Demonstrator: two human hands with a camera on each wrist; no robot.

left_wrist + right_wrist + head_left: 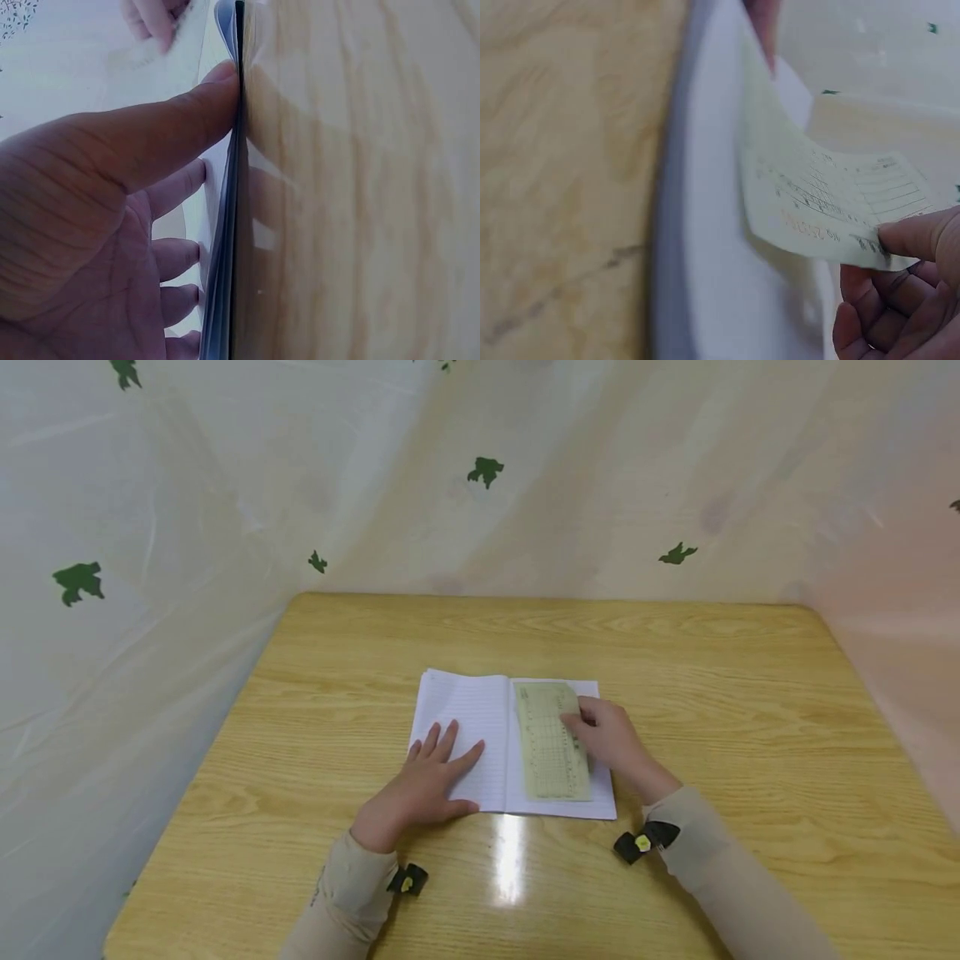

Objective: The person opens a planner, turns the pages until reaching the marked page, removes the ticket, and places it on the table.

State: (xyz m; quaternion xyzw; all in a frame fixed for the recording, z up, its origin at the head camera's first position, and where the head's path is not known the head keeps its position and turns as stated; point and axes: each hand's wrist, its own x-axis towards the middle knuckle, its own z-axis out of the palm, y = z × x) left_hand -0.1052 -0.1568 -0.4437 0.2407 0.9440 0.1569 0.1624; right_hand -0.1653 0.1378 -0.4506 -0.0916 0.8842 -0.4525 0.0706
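Observation:
An open notebook with lined pages (480,693) lies on the wooden table. My left hand (427,781) presses its left page with spread, straight fingers; the thumb reaches the page's lower edge, as the left wrist view shows (172,124). Over the right page is a pale green printed receipt slip (547,760) with a ruled grid and a number printed in orange. Thumb and fingers of my right hand (611,735) pinch the slip's right edge. In the right wrist view the slip (817,195) bends, its pinched side raised off the page.
The wooden table (712,677) extends around the notebook. Pale cloth sheeting (375,485) with green leaf-like patches hangs behind and at both sides. Black bands circle both wrists over light sleeves (720,860).

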